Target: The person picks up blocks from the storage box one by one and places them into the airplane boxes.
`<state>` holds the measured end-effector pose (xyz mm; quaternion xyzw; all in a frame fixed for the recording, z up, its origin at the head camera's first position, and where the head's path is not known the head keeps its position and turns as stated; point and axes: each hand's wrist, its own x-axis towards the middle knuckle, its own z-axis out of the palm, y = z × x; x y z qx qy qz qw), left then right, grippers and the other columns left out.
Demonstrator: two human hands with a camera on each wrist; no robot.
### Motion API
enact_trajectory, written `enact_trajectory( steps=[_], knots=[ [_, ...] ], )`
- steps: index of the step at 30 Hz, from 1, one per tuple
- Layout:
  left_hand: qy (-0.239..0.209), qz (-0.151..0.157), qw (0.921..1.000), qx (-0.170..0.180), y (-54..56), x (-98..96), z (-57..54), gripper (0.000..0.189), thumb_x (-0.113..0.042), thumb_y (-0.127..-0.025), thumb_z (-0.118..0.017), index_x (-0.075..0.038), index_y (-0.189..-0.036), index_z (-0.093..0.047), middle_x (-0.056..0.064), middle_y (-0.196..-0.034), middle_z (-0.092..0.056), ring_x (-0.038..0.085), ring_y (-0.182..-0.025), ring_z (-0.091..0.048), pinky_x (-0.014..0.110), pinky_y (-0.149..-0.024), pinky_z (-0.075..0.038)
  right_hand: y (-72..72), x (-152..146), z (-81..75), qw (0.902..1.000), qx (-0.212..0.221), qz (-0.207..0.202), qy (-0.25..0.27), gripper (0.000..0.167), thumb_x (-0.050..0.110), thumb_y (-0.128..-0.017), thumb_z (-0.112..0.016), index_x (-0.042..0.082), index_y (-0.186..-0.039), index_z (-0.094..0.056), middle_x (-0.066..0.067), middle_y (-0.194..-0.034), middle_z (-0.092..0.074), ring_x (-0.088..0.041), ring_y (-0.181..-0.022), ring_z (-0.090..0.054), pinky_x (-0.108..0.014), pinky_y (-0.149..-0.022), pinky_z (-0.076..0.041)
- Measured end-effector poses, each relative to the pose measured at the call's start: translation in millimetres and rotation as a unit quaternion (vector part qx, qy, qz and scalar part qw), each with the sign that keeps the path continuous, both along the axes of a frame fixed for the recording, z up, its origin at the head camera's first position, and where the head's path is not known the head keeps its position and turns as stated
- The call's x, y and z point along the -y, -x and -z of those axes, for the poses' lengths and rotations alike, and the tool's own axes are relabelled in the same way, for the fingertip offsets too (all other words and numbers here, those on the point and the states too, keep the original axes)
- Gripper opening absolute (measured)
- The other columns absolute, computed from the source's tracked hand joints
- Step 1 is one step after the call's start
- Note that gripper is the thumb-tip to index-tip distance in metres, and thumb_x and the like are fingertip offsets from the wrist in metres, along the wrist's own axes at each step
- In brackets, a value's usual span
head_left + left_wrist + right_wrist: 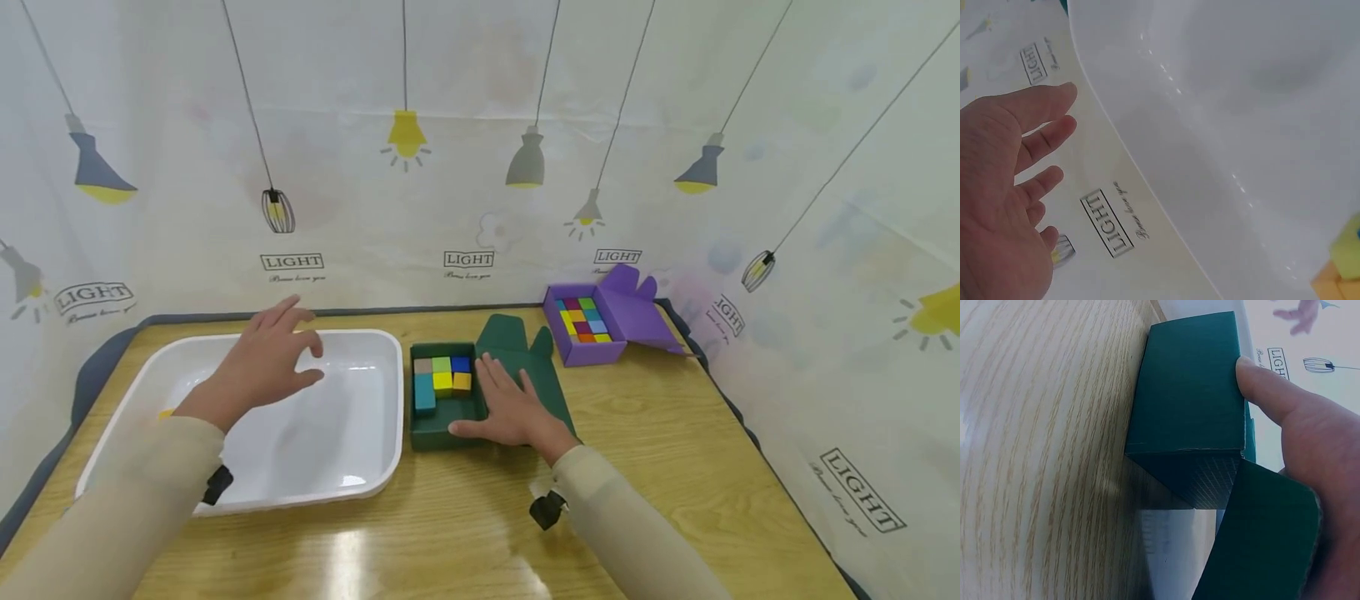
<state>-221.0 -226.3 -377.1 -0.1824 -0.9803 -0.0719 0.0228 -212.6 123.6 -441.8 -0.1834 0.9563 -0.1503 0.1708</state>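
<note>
My left hand (266,358) is raised over the white tray (390,467), its fingers spread and loosely bent with nothing between them. Beside the tray stands a green box (450,439) with its lid folded back to the right. Colored cubes fill its far part: grey-brown, lime, blue, yellow and orange, with a teal block (424,393) at the left. My right hand (510,412) rests over the box's right side, fingers extended. In the right wrist view its thumb (1272,390) touches the top edge of the box's near wall.
A purple box (592,353) with an open lid, filled with several colored cubes, stands at the back right. In the tray lie an orange block (1334,284) and a yellow-green block (1346,253), partly cut off. A curtain printed with lamps hangs behind the wooden table (645,442).
</note>
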Motion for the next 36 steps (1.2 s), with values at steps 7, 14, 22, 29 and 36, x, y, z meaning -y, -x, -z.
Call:
enact_trajectory(
  steps=[7,14,22,29,36],
  knots=[
    [0.019,-0.056,0.9982,0.011,-18.4,55.8,5.0,0.023,-0.021,-0.075,-0.083,-0.014,-0.093,-0.070,0.026,-0.142,-0.042,0.047,-0.145,-0.014,0.071,-0.113,-0.015,-0.7,0,-1.5,1.0000,0.000,-0.002,0.004,0.110,0.073,-0.082,-0.055,0.013,-0.158,-0.003,-0.006,-0.166,0.001,-0.024,-0.154,-0.001,-0.058,-0.123,0.002],
    [0.047,-0.092,0.9945,0.018,-32.4,103.5,18.1,0.027,-0.022,-0.071,-0.085,-0.013,-0.093,-0.072,0.031,-0.136,-0.040,0.051,-0.143,-0.010,0.075,-0.110,-0.011,-1.0,0,-2.8,1.0000,0.000,-0.003,0.000,0.109,0.073,-0.082,-0.054,0.013,-0.158,-0.003,-0.005,-0.166,0.001,-0.023,-0.154,-0.001,-0.058,-0.123,0.002],
    [0.063,-0.117,0.9900,0.046,-40.0,135.3,31.0,0.035,-0.023,-0.067,-0.086,-0.009,-0.097,-0.074,0.035,-0.132,-0.042,0.054,-0.134,-0.014,0.075,-0.109,-0.013,-1.5,1,-5.1,1.0000,0.002,-0.002,0.005,0.109,0.072,-0.083,-0.056,0.012,-0.158,-0.004,-0.006,-0.166,0.000,-0.024,-0.154,-0.002,-0.058,-0.123,0.001],
    [0.053,-0.099,0.9902,0.083,-41.3,136.9,37.7,0.033,-0.029,-0.065,-0.087,-0.016,-0.093,-0.075,0.033,-0.133,-0.046,0.056,-0.136,-0.013,0.077,-0.106,-0.011,-1.5,0,-5.1,1.0000,0.002,0.000,0.006,0.109,0.072,-0.083,-0.056,0.012,-0.158,-0.004,-0.006,-0.166,0.000,-0.024,-0.154,-0.003,-0.058,-0.123,0.001],
    [0.057,-0.092,0.9881,0.110,-42.4,133.1,44.9,0.034,-0.028,-0.062,-0.088,-0.020,-0.091,-0.073,0.033,-0.134,-0.047,0.056,-0.138,-0.013,0.076,-0.107,-0.012,-1.7,0,-5.1,1.0000,-0.001,-0.002,0.009,0.108,0.071,-0.083,-0.056,0.012,-0.158,-0.005,-0.007,-0.166,-0.001,-0.024,-0.154,-0.003,-0.059,-0.123,0.001]
  ],
)
